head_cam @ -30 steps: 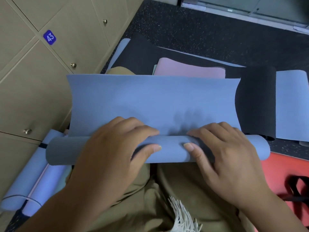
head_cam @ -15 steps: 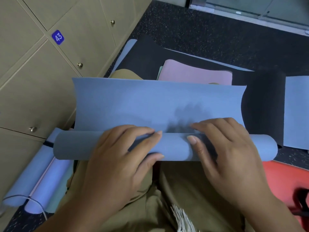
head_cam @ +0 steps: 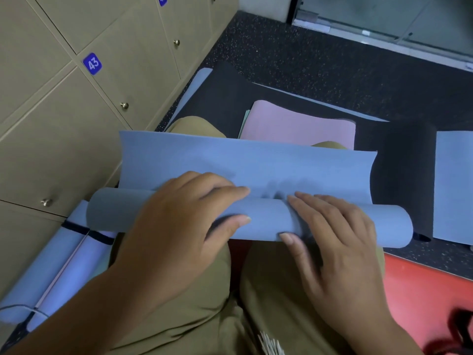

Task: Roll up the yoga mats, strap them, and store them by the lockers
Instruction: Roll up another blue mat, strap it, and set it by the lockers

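A blue yoga mat (head_cam: 256, 165) lies across my knees, its near part wound into a roll (head_cam: 266, 219) and a short flap still flat beyond it. My left hand (head_cam: 184, 221) wraps over the roll left of centre, fingers on top and thumb on the near side. My right hand (head_cam: 330, 234) wraps over the roll right of centre in the same way. Two rolled blue mats (head_cam: 58, 262) with dark straps lie on the floor against the beige lockers (head_cam: 58, 134).
A pink mat (head_cam: 297, 124) lies on a black mat (head_cam: 399, 175) past my knees. Another blue mat (head_cam: 453, 185) lies at the right edge and a red mat (head_cam: 425, 301) at the lower right. Speckled dark floor runs back to a glass door.
The roll has moved forward and the flat flap has grown shorter. Both hands travelled forward over the roll, and the view tilted up a little.
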A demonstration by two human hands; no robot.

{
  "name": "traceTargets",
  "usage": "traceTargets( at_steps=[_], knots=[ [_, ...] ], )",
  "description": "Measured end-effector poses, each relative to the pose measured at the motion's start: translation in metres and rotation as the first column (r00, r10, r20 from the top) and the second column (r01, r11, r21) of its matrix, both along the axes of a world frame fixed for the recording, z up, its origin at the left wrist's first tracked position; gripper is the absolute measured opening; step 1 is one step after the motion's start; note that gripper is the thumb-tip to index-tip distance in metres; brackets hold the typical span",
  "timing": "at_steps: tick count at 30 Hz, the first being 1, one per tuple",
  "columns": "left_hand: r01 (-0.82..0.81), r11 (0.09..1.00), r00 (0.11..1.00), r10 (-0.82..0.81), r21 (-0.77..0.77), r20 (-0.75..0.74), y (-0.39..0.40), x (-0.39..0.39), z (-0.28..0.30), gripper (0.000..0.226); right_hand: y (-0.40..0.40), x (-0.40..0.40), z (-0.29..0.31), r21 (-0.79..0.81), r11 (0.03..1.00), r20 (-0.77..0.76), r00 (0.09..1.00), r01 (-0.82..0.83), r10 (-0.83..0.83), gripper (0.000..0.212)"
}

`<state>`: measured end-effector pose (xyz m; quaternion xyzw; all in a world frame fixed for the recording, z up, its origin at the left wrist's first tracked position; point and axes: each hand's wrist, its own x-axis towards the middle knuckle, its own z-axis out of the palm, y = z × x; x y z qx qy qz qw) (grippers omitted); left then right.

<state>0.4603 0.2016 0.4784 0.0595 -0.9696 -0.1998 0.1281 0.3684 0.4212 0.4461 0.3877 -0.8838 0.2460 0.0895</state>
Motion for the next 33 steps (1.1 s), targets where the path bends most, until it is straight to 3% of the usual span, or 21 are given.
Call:
traceTargets(
  at_steps=[6,13,23,29,33],
  knots=[
    [0.018,0.997,0.996,-0.026,-0.080,-0.091,0.014,0.017,0.004,0.037,-0.010,-0.020,0.010,0.067,0.998,0.048,0.999,0.014,-0.017,0.044],
    [0.017,0.980,0.999,-0.027,-0.197,-0.048,0.029,0.014,-0.016,0.056,-0.021,-0.037,0.014,0.149,0.989,0.026,0.999,0.018,-0.022,0.046],
    [-0.017,0.958,0.997,-0.006,-0.288,-0.080,0.008,-0.024,-0.027,0.061,-0.007,-0.033,0.010,-0.005,0.996,-0.070,0.994,0.089,-0.089,0.037],
    [-0.068,0.924,0.996,0.043,-0.376,-0.073,-0.001,-0.049,-0.031,0.065,-0.004,-0.035,-0.004,0.047,0.995,-0.121,0.989,0.093,-0.086,0.048],
    [-0.053,0.940,0.997,0.031,-0.337,-0.070,-0.008,-0.062,-0.028,0.060,-0.012,-0.051,-0.012,0.025,0.997,-0.115,0.990,0.080,-0.076,0.049]
  ],
)
